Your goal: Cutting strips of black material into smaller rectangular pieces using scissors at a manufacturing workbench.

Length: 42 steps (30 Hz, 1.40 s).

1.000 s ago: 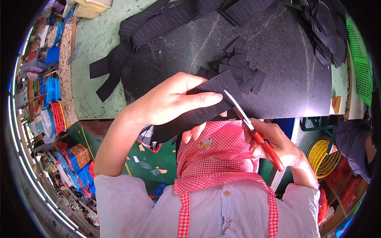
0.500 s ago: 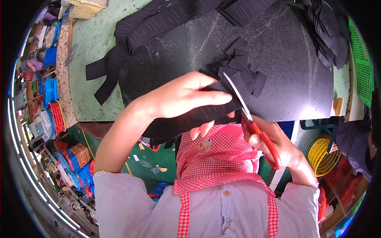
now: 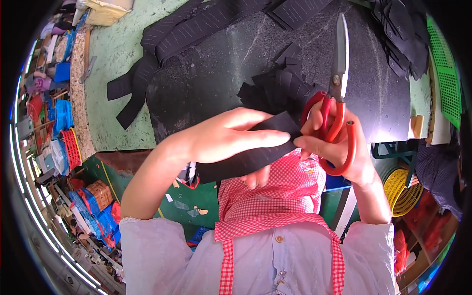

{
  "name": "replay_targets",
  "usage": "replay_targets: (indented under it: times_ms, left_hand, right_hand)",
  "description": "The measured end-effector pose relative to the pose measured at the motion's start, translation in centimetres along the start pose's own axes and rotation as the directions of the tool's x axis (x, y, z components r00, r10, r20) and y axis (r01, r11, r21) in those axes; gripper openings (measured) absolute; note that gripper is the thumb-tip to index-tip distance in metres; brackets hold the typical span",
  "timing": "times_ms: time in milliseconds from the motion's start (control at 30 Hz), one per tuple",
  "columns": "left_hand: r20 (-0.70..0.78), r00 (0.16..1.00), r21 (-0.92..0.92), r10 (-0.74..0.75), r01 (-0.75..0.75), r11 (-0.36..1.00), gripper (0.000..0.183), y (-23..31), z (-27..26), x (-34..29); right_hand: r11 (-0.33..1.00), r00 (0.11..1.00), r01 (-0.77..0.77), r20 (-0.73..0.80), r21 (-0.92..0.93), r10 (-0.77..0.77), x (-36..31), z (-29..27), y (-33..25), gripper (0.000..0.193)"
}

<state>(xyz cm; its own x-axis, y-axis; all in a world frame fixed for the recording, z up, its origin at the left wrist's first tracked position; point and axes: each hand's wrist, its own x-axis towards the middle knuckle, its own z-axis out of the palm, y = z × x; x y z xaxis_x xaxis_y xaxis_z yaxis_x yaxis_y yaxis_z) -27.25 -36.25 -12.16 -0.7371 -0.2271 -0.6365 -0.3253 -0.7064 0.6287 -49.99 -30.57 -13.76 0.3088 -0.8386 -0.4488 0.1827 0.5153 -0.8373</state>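
Your left hand (image 3: 221,137) gripped a black strip (image 3: 241,166), thumb on top and fingers beneath, above the near edge of the dark slab (image 3: 206,91) and partly over your red checked apron (image 3: 265,206). Your right hand (image 3: 353,152) was curled around red-handled scissors (image 3: 336,81), blades pointing far; its thumb tip was at the strip's right end, though you could not tell whether it pinched there. Small black pieces (image 3: 280,86) lay heaped just beyond the strip, and long marked bands (image 3: 206,27) stretched across the far left.
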Motion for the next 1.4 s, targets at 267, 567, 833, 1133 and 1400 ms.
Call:
replay_targets:
  times_ms: [267,567,833,1133,1400]
  left_hand:
    - [-0.195,0.967,0.019,0.163,-0.162,0.987,0.035,-0.7,-0.2,-2.5]
    - [-0.17,0.96,0.02,0.221,-0.221,0.975,0.034,-0.4,-0.7,-1.8]
    - [-0.142,0.974,0.013,0.178,-0.178,0.984,0.035,0.1,-1.0,-1.4]
    - [-0.161,0.97,0.017,0.18,-0.18,0.984,0.035,0.5,-1.2,-0.9]
    - [-0.074,0.989,0.03,0.126,-0.124,0.992,0.035,0.9,-2.5,-0.3]
  right_hand:
    - [0.997,0.985,-0.048,0.165,-0.053,0.056,-2.8,-1.4,1.3,0.046]
    - [0.938,0.958,-0.025,0.261,-0.347,0.122,-3.6,-0.7,2.5,0.048]
    - [0.938,0.961,-0.015,0.255,-0.347,0.109,-3.1,-1.2,2.9,0.046]
    - [0.968,0.955,-0.029,0.28,-0.25,0.101,-2.6,-1.5,2.9,0.041]
    - [0.95,0.987,-0.019,0.144,-0.311,0.067,-2.3,-0.3,2.5,0.037]
